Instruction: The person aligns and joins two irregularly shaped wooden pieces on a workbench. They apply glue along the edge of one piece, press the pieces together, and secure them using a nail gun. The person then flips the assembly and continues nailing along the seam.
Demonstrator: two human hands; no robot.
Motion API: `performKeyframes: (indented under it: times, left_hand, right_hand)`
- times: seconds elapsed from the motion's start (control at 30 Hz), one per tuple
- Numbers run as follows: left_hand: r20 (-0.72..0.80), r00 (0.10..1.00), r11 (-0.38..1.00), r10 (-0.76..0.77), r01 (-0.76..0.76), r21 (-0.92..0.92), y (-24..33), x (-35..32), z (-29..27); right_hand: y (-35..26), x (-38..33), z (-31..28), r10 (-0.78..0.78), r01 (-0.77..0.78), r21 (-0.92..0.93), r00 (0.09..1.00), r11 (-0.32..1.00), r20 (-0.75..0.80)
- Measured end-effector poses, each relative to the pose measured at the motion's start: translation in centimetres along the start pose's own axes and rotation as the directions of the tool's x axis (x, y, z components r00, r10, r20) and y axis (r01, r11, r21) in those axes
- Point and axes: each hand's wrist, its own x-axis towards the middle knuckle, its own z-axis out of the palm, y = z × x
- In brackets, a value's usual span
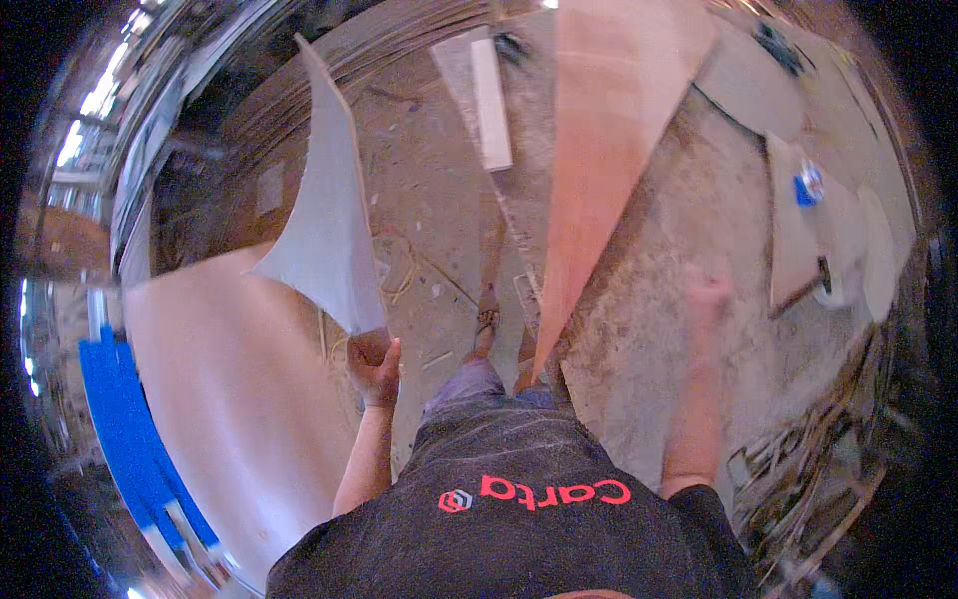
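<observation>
My left hand (375, 371) is closed round the lower end of a thin, pale grey sheet offcut (334, 220). The offcut stands upright, with a curved left side and a narrow pointed top. To the right, my right hand (707, 290) is smeared by motion above the dusty floor; its fingers do not show clearly, and I see nothing held in it. Between the hands rises a long wedge-shaped panel (599, 150), orange-brown on its left part and paler on its right, tapering to a point near my legs.
A large, smooth, light brown sheet (230, 389) lies at my left, beside a blue object (150, 429). A white strip (491, 105) lies ahead. Pale boards (813, 230) at the right carry a blue and white item (808, 185). Scraps litter the floor (429, 250); piled offcuts (798, 469) are lower right.
</observation>
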Motion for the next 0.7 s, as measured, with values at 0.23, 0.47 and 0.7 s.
performKeyframes:
  times: [0.23,0.47,0.7]
  left_hand:
    - [0.084,0.994,0.998,-0.068,0.067,0.019,1.8,4.6,2.2]
    - [0.180,0.984,0.993,0.000,0.021,-0.117,1.8,10.5,2.9]
    - [0.290,0.956,0.996,0.053,-0.029,-0.087,0.4,15.5,-0.6]
  right_hand:
    - [-16.7,-12.8,6.1,-0.094,0.145,-0.199,0.964,0.969,0.248]
    - [-19.2,-12.2,7.4,0.223,-0.132,-0.303,0.932,0.944,0.287]
    - [-14.4,-9.2,6.3,0.165,-0.166,-0.014,0.959,0.986,0.230]
